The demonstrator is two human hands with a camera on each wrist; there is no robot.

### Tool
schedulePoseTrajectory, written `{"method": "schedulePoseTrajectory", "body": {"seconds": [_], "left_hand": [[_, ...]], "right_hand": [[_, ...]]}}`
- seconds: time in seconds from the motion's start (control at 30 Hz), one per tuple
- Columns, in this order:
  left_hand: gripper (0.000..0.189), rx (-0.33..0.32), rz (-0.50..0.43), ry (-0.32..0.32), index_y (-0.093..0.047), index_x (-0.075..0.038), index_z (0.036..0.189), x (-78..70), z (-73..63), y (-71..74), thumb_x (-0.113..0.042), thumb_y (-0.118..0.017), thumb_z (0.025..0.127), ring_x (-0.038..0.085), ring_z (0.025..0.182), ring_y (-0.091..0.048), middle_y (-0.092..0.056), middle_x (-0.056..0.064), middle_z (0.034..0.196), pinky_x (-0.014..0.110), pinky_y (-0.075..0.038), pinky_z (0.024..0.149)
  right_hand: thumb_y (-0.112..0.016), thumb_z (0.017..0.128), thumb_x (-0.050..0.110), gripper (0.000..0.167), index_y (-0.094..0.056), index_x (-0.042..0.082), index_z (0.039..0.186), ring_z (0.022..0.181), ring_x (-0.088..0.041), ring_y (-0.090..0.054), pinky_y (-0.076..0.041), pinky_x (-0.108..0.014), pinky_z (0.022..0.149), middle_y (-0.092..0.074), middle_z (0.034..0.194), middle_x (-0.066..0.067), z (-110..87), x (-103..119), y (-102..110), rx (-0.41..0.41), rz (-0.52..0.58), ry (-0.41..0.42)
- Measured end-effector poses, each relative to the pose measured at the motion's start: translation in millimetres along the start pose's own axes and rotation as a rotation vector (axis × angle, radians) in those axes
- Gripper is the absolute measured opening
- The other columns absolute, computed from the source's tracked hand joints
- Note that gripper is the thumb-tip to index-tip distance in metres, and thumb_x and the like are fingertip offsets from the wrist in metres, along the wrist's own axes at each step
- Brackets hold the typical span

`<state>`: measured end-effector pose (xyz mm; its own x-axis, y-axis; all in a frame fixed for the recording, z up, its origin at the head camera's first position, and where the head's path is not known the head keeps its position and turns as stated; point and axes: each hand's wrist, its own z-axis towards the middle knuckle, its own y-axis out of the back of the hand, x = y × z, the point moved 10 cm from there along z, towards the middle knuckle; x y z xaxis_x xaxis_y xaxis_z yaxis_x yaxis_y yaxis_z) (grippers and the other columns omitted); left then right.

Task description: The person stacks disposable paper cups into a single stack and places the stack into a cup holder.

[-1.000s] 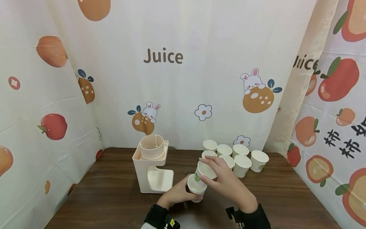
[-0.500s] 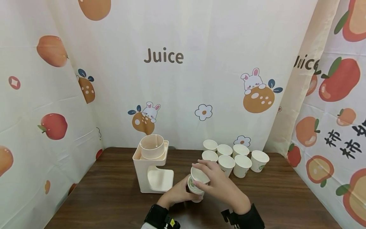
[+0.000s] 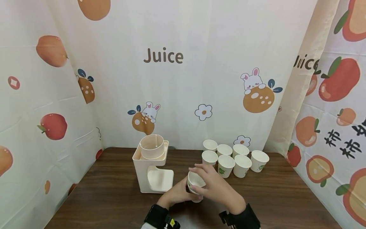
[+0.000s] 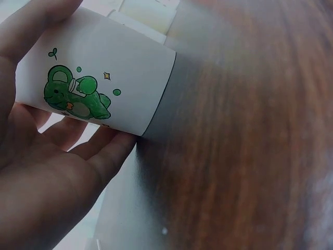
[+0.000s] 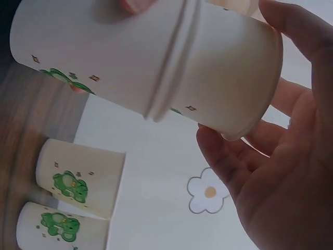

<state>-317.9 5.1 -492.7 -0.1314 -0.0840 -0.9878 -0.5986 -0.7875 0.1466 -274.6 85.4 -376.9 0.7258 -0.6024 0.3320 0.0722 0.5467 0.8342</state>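
Observation:
My left hand (image 3: 178, 193) grips the lower stacked paper cups (image 4: 122, 62), white with a green cartoon animal, standing on the brown table. The fingers and thumb curl around the lowest cup's side in the left wrist view. My right hand (image 3: 218, 188) holds an upper paper cup (image 5: 231, 73) near its rim, thumb on one side and fingers on the other. The upper cup's base sits inside the lower cups (image 5: 96, 67), part of its wall still showing above them. Two close rims show at the joint in the right wrist view. Most of the lower stack is hidden in the head view.
Several more white paper cups (image 3: 226, 166) stand upright in rows at the back right of the table (image 3: 114, 190). Left of the hands is a cream juicer-like machine (image 3: 138, 175) with a round top and a low shelf. Fruit-printed cloth (image 3: 177, 89) walls the back and sides.
My right hand has brought the upper cup left and down into the lower cups. The left hand keeps its grip and place.

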Motion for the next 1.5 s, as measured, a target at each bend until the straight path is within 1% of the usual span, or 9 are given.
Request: {"method": "schedulePoseTrajectory", "body": {"seconds": [0.13, 0.23, 0.43, 0.73, 0.97, 1.07, 1.2, 1.4, 1.5], "left_hand": [[0.083, -0.014, 0.024, 0.006, -0.036, -0.016, 0.150, 0.7, -0.1, 1.7, -0.021, -0.084, 0.083, 0.019, 0.116, -0.054, -0.056, 0.003, 0.130, 0.037, -0.046, 0.094], [0.081, -0.017, 0.024, -0.005, -0.039, -0.015, 0.149, 0.3, 0.2, 2.0, -0.020, -0.084, 0.082, 0.020, 0.115, -0.055, -0.057, 0.006, 0.130, 0.037, -0.046, 0.094], [0.076, -0.006, 0.019, -0.014, -0.041, -0.015, 0.146, -0.3, 0.1, 0.5, -0.018, -0.083, 0.083, 0.021, 0.112, -0.056, -0.056, 0.014, 0.129, 0.035, -0.048, 0.091], [0.076, -0.003, 0.035, -0.006, -0.040, -0.013, 0.147, 1.2, 1.4, 0.9, -0.021, -0.081, 0.084, 0.022, 0.112, -0.057, -0.056, 0.017, 0.130, 0.034, -0.048, 0.090], [0.079, 0.002, 0.029, -0.030, -0.037, -0.011, 0.150, -2.4, 0.0, -0.2, -0.017, -0.081, 0.085, 0.027, 0.114, -0.056, -0.055, 0.019, 0.131, 0.034, -0.048, 0.090], [0.078, -0.001, 0.035, -0.016, -0.038, -0.013, 0.149, -2.0, 0.1, 0.5, -0.018, -0.081, 0.085, 0.025, 0.114, -0.056, -0.055, 0.017, 0.131, 0.034, -0.048, 0.090], [0.076, 0.008, 0.044, -0.002, -0.039, -0.017, 0.149, -0.9, 0.1, 0.0, -0.021, -0.081, 0.086, 0.018, 0.114, -0.057, -0.057, 0.010, 0.131, 0.035, -0.048, 0.092], [0.074, 0.014, 0.008, -0.032, -0.040, -0.018, 0.148, -2.8, 0.1, -2.0, -0.017, -0.081, 0.086, 0.018, 0.111, -0.060, -0.058, 0.002, 0.127, 0.033, -0.049, 0.091], [0.075, 0.006, -0.003, -0.041, -0.039, -0.016, 0.148, -3.1, -0.1, -1.4, -0.015, -0.081, 0.085, 0.020, 0.110, -0.061, -0.056, 0.004, 0.126, 0.034, -0.050, 0.090]], "right_hand": [[-0.074, 0.093, 0.033, 0.051, -0.060, 0.014, 0.138, 0.131, -0.034, -0.047, -0.049, -0.046, 0.095, -0.050, 0.141, -0.015, -0.2, -3, -7, 0.028, 0.019, -0.021], [-0.075, 0.093, 0.031, 0.051, -0.061, 0.011, 0.137, 0.130, -0.034, -0.048, -0.049, -0.045, 0.096, -0.051, 0.140, -0.016, -0.7, -6, -12, 0.050, 0.023, -0.042], [-0.074, 0.093, 0.030, 0.050, -0.060, 0.012, 0.138, 0.130, -0.033, -0.047, -0.047, -0.046, 0.098, -0.051, 0.140, -0.018, -2.3, -11, -21, 0.109, 0.043, -0.084], [-0.070, 0.096, 0.037, 0.050, -0.060, 0.012, 0.138, 0.130, -0.034, -0.047, -0.046, -0.050, 0.098, -0.051, 0.140, -0.015, -2.9, -13, -25, 0.143, 0.076, -0.083], [-0.069, 0.096, 0.040, 0.052, -0.059, 0.013, 0.139, 0.132, -0.034, -0.045, -0.044, -0.051, 0.100, -0.049, 0.142, -0.016, -4.6, -16, -28, 0.166, 0.098, -0.100], [-0.068, 0.096, 0.042, 0.051, -0.060, 0.014, 0.138, 0.133, -0.034, -0.044, -0.044, -0.051, 0.100, -0.049, 0.142, -0.015, -5.2, -18, -29, 0.160, 0.101, -0.105], [-0.063, 0.099, 0.043, 0.048, -0.062, 0.013, 0.136, 0.130, -0.034, -0.046, -0.045, -0.050, 0.099, -0.051, 0.140, -0.014, -4.5, -18, -26, 0.131, 0.090, -0.083], [-0.063, 0.100, 0.036, 0.041, -0.063, 0.010, 0.132, 0.125, -0.033, -0.051, -0.048, -0.050, 0.095, -0.055, 0.135, -0.012, -3.0, -15, -19, 0.080, 0.030, -0.045], [-0.064, 0.100, 0.036, 0.041, -0.063, 0.011, 0.132, 0.123, -0.034, -0.052, -0.049, -0.051, 0.092, -0.056, 0.134, -0.012, -3.2, -18, -16, 0.076, 0.023, -0.062]]}}
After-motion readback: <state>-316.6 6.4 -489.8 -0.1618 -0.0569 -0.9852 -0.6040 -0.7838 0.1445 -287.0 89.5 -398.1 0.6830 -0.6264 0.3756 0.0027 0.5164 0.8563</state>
